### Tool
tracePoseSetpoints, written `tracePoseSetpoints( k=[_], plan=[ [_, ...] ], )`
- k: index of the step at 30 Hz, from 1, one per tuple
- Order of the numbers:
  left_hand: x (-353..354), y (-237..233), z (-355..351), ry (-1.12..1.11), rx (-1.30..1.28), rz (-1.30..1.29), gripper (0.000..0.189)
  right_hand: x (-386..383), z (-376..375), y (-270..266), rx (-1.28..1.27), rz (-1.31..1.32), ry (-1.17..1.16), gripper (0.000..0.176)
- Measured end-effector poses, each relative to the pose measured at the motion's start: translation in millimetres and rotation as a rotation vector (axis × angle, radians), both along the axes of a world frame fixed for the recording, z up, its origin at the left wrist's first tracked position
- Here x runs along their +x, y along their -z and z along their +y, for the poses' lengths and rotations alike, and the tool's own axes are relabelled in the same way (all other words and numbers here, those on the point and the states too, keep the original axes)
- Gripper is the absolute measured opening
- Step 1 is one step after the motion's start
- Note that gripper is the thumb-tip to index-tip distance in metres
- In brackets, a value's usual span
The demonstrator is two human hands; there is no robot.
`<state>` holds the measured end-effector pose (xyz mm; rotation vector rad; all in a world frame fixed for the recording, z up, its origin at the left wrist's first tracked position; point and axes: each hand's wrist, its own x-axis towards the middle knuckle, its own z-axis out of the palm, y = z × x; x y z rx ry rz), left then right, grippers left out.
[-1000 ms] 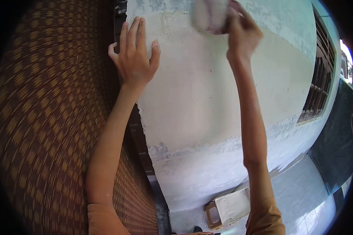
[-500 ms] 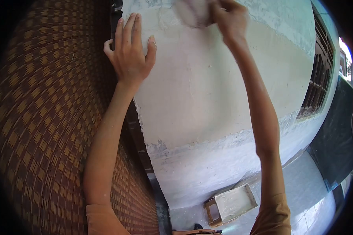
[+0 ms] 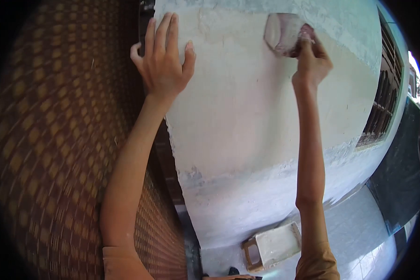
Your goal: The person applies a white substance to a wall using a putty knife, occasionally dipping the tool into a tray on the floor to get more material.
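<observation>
My left hand (image 3: 165,58) rests with fingers spread at the left edge of the wall (image 3: 228,112), thumb side toward the plaster. A little white paste shows on its thumb tip. Farther right, my right hand (image 3: 311,58) grips a putty scraper (image 3: 281,33), a broad flat blade smeared with white and purplish marks. The blade lies at or very near the wall's upper part; exact contact is hard to tell. Smooth whitish filler covers the middle of the wall, with rougher patches above and below it.
A tray of white paste (image 3: 279,243) sits on a brown stool (image 3: 252,254) at the wall's foot. Woven matting (image 3: 65,140) rises on the left. A barred window (image 3: 382,84) and a dark panel (image 3: 399,163) are at right, above the tiled floor (image 3: 359,228).
My right hand has moved right and somewhat down with the scraper. My left hand stays at the wall's edge, and the view has shifted slightly.
</observation>
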<state>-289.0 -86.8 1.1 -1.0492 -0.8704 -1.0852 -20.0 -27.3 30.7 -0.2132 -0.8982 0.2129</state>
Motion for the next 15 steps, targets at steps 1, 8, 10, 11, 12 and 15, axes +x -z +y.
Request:
tracePoseSetpoints(
  k=[1,8,10,11,12,15],
  plan=[
    [1,-2,-1,-0.009,0.010,0.006,0.056,3,-5,3,0.019,0.003,-0.003,0.034],
    [26,50,-26,0.013,-0.199,-0.103,0.060,27,-49,83,-0.115,-0.239,-0.142,0.031],
    [42,90,-36,0.137,-0.268,-0.191,0.060,46,-61,121,-0.183,-0.327,-0.173,0.031],
    [52,116,-42,0.097,-0.359,-0.278,0.062,56,-69,142,-0.243,-0.383,-0.165,0.031],
    [63,143,-51,0.103,-0.413,-0.296,0.062,67,-75,163,-0.302,-0.438,-0.162,0.031],
    [99,225,-73,0.263,-0.645,-0.388,0.066,110,-93,225,-0.474,-0.521,-0.186,0.031]
  ],
)
